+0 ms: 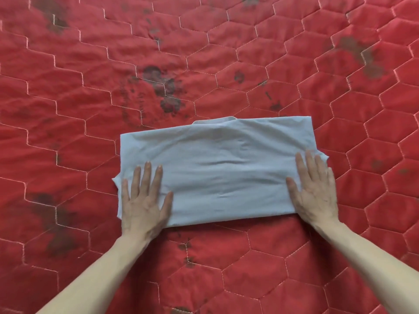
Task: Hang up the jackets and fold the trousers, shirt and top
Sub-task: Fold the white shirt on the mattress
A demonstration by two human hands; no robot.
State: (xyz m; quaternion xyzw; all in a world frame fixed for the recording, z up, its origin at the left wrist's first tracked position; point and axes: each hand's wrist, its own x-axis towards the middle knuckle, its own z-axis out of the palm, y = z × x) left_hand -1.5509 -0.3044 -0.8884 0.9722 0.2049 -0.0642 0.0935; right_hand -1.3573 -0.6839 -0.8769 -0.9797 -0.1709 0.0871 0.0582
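Observation:
A pale blue garment (217, 164) lies folded into a wide flat rectangle on the red quilt, a bit of collar showing at its far edge. My left hand (142, 200) rests flat on its near left corner, fingers spread and pointing away from me. My right hand (315, 189) lies flat on its near right corner in the same way. Neither hand grips the cloth; both palms press down on it. No jackets or trousers are in view.
The red quilted cover (90, 87) with hexagon stitching and dark faded blotches fills the whole view around the garment.

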